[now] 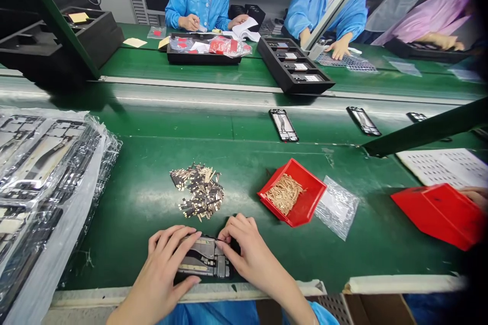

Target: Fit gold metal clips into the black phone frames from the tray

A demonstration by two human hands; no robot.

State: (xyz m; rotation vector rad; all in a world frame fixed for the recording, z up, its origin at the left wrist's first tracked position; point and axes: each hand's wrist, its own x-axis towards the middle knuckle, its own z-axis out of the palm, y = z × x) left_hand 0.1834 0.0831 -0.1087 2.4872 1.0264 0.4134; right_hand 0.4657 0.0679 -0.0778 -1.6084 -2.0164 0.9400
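Left hand (165,259): grip around phone frame (206,248). Right hand (246,246): fingertips bunched at its far right corner; cannot tell what's pinched. Frame between hands, worktop's (145,162) near side, long axis left-right. Small-parts pile (204,194) beyond.

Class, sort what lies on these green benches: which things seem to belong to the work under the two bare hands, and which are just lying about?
Probably the job:
Phone frame, between left hand and right hand
Pile of small parts, just beyond
Red bin of thin strips

Probably lying about:
Clear plastic bag
Yellow paper, far bench
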